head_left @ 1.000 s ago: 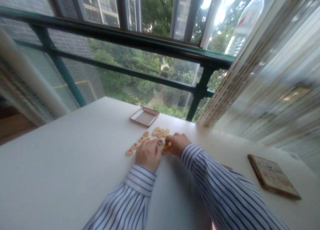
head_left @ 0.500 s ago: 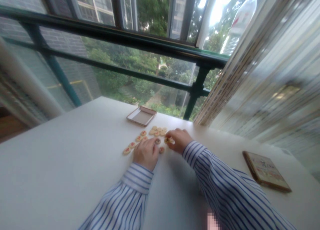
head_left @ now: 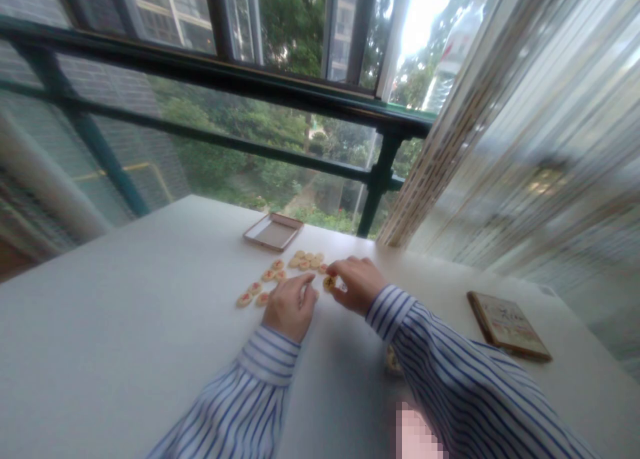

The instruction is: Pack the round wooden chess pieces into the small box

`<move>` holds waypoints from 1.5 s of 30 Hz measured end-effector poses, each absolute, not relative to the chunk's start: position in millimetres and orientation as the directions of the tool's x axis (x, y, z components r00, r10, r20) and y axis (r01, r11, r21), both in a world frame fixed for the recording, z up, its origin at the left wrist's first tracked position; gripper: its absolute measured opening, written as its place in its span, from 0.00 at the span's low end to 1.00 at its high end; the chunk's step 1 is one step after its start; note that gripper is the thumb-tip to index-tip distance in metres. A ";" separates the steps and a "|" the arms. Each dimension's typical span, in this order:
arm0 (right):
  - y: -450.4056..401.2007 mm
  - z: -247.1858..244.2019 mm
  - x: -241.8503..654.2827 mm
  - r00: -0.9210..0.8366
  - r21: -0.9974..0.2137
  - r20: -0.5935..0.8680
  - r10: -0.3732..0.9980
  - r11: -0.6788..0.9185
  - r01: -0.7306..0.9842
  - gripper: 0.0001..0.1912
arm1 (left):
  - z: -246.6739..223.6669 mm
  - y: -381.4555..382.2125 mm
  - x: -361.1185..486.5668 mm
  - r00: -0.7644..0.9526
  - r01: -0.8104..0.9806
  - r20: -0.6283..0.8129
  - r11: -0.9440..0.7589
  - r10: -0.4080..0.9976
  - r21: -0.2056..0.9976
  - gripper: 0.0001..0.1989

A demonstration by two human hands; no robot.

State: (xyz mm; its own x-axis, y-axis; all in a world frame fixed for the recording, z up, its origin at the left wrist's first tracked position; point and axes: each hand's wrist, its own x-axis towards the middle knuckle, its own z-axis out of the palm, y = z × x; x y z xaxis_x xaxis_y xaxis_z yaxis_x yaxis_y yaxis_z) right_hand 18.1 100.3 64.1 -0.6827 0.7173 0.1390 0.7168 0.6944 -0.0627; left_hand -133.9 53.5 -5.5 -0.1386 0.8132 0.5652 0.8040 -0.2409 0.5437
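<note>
My right hand [head_left: 357, 284] pinches a Chinese chess piece [head_left: 329, 283] with a dark character between thumb and fingers, at the table. My left hand [head_left: 291, 306] is just to its left, thumb and forefinger curled close together; what they hold, if anything, is hidden. Beside and partly behind the left hand lie several round pieces with red characters, one of them a red-marked piece [head_left: 244, 300] at the near left. Farther back sits a cluster of pale pieces [head_left: 311, 258], mostly showing no marking. More pieces [head_left: 393, 360] with dark characters show partly beneath my right forearm.
A shallow open box tray [head_left: 275, 232] lies at the far side of the white table [head_left: 150, 299]. On the right rests a flat box-like item with a printed cover [head_left: 513, 326]. A green railing [head_left: 240, 86] and windows stand beyond the table, with a beaded curtain [head_left: 500, 199] at right.
The view has turned slightly right. My left hand has closed over the spot where two pieces showed beside it. More dark-marked pieces have come into view under my right forearm.
</note>
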 end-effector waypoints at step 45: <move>41.6 74.2 108.3 -0.653 -0.091 0.301 0.695 0.702 0.706 0.13 | 22.7 24.1 -50.3 0.039 0.090 0.168 -0.171 0.985 0.981 0.14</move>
